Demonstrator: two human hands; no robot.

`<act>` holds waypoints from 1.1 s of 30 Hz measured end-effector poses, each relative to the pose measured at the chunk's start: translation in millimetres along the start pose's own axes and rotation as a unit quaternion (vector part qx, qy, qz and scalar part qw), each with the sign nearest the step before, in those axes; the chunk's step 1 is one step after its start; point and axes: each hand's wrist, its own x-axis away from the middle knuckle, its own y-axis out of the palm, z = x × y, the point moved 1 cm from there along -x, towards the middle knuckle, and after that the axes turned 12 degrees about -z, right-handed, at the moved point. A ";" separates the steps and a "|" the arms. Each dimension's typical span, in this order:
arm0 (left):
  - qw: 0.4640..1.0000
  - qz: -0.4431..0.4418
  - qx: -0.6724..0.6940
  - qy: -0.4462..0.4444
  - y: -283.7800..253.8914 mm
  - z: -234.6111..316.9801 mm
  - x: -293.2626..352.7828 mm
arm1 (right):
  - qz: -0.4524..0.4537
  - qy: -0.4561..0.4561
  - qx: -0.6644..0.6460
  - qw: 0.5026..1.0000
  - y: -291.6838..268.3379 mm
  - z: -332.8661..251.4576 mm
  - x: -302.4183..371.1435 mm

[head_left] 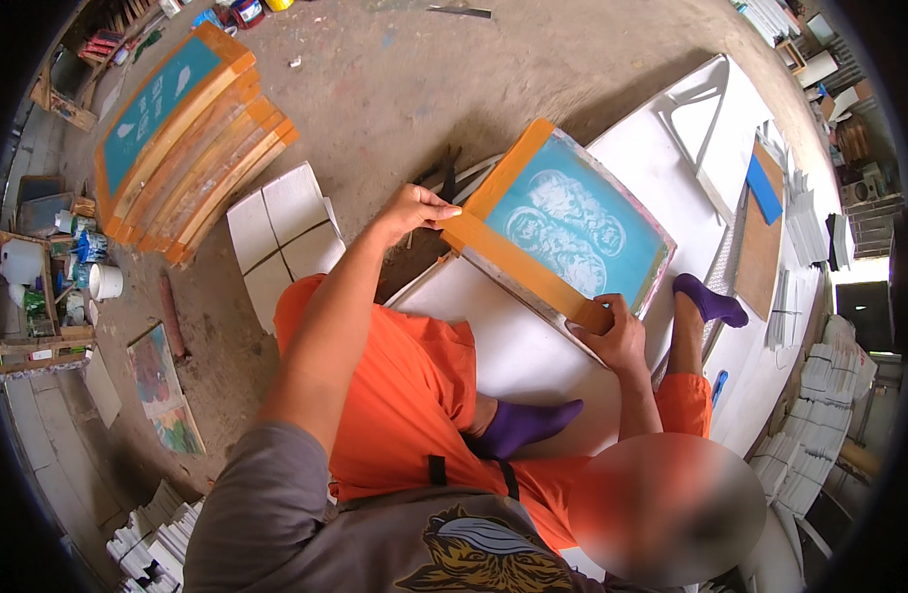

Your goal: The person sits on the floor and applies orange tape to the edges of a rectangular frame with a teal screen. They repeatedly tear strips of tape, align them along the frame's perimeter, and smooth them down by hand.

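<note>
A screen printing frame [573, 222] with a teal mesh and pale printed figures leans in front of me over a white surface. Brown tape [523, 265] runs along its near edge, and the far-left edge is covered in the same colour. At the left corner my left hand [419, 212] pinches one end of the strip between thumb and fingers. Toward the right end of that edge, the fingers of my right hand [617, 336] are closed on the tape; whether they hold a roll or only the strip is partly hidden.
Several taped screen frames [192, 138] are stacked at the far left, near a strapped white bundle [281, 222]. A white folding leg [706, 148], a brown board [760, 232] and a blue strip [763, 191] lie right. Paper stacks [815, 415] stand at the right edge.
</note>
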 end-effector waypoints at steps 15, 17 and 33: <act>0.998 0.050 -0.006 -0.029 1.2 -15.5 -1.6 | 0.106 -0.123 0.017 0.987 17.4 62.1 29.3; 0.998 0.064 -0.002 -0.016 4.3 -22.4 -3.3 | 0.105 -0.124 0.000 0.987 19.6 66.1 29.1; 0.995 0.068 0.037 0.061 1.3 -44.4 -11.4 | 0.058 -0.068 -0.064 0.994 7.8 92.9 35.2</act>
